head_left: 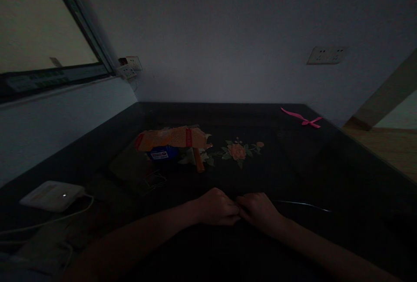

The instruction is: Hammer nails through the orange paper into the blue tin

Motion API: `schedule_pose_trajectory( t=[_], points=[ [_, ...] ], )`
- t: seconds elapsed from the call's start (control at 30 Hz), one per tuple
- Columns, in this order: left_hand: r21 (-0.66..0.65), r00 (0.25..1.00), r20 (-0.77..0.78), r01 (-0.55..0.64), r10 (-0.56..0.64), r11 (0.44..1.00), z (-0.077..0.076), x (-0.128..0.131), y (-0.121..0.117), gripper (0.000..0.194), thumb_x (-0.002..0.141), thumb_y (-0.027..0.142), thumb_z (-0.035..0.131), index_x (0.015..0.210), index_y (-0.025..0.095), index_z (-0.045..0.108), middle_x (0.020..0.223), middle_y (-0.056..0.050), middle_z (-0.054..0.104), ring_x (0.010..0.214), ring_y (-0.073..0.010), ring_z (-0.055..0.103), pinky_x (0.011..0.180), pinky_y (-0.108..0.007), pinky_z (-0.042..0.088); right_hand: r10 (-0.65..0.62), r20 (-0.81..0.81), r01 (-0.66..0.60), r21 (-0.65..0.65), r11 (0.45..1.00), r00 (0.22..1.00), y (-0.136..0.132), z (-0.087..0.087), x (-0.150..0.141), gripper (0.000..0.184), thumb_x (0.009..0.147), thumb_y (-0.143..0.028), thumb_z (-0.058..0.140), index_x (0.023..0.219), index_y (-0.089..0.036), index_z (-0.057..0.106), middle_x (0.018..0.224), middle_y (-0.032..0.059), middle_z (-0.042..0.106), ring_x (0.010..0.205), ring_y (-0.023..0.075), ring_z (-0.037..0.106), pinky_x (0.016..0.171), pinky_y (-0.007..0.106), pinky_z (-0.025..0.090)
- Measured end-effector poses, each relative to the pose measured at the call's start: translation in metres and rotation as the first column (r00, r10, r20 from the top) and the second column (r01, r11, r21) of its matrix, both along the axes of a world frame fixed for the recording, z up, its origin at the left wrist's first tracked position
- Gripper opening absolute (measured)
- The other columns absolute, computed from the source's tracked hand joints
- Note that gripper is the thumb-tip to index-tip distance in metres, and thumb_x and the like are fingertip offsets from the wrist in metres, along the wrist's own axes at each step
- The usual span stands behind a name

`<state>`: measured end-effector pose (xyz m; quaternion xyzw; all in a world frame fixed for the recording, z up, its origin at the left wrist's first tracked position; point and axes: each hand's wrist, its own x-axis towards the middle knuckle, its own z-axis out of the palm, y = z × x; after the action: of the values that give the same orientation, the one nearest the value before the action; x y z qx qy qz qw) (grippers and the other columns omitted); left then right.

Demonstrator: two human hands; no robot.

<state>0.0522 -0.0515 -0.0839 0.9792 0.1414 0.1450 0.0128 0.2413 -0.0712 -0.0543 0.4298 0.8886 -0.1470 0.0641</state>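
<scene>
Both hands are close together, low in the dim view, over the near part of the dark table. My left hand [219, 207] is closed, its fingers curled towards the other hand. Meeting it at the fingertips, my right hand [259, 210] is closed in a pinch. A thin shiny wire [302, 204] runs out to the right from behind my right hand. Whatever lies between the fingertips is too dark and small to make out. Beyond the hands, a torn piece of cardboard [169, 137] rests over a blue box [163, 153], and an orange-brown handle [198, 160] sticks out from under it.
Several thin pale sticks or wires [155, 180] lie left of the hands. A white power device [52, 196] with a cable is at far left. A pink ribbon [302, 119] lies at the back right. Flowers [237, 151] decorate the dark tabletop [293, 156]. Walls stand behind and left.
</scene>
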Motion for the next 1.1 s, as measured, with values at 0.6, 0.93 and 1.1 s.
schedule_pose_trajectory(
  t=[0.6, 0.93, 1.1],
  points=[
    [0.018, 0.999, -0.023, -0.024, 0.025, 1.0, -0.0006, 0.0002, -0.0012, 0.017, 0.087, 0.029, 0.054, 0.078, 0.019, 0.065, 0.069, 0.002, 0.069, 0.058, -0.0108, 0.061, 0.05, -0.025, 0.039, -0.004, 0.017, 0.004, 0.007, 1.0, 1.0, -0.0002, 0.0003, -0.0009, 0.017, 0.093, -0.029, 0.058, 0.1, -0.015, 0.065, 0.095, 0.003, 0.069, 0.081, 0.0176, 0.067, 0.073, 0.038, 0.055],
    [0.003, 1.0, -0.015, -0.012, 0.012, 1.0, 0.0038, 0.0005, -0.0021, 0.015, 0.087, 0.027, 0.057, 0.078, 0.019, 0.065, 0.072, 0.002, 0.071, 0.058, -0.0112, 0.062, 0.049, -0.025, 0.037, -0.006, -0.008, 0.006, 0.007, 1.0, 1.0, 0.0005, -0.0042, 0.0008, 0.017, 0.093, -0.029, 0.058, 0.101, -0.015, 0.064, 0.096, 0.0033, 0.069, 0.081, 0.0176, 0.067, 0.073, 0.038, 0.055],
    [0.012, 1.0, -0.001, -0.01, 0.01, 1.0, 0.0038, 0.0006, -0.0021, 0.016, 0.087, 0.027, 0.056, 0.077, 0.018, 0.064, 0.071, 0.002, 0.071, 0.058, -0.0117, 0.062, 0.049, -0.026, 0.035, 0.004, 0.001, -0.004, 0.006, 1.0, 1.0, 0.0001, -0.0005, 0.0004, 0.017, 0.093, -0.029, 0.058, 0.101, -0.015, 0.064, 0.097, 0.0034, 0.069, 0.082, 0.0179, 0.067, 0.073, 0.038, 0.055]
  ],
)
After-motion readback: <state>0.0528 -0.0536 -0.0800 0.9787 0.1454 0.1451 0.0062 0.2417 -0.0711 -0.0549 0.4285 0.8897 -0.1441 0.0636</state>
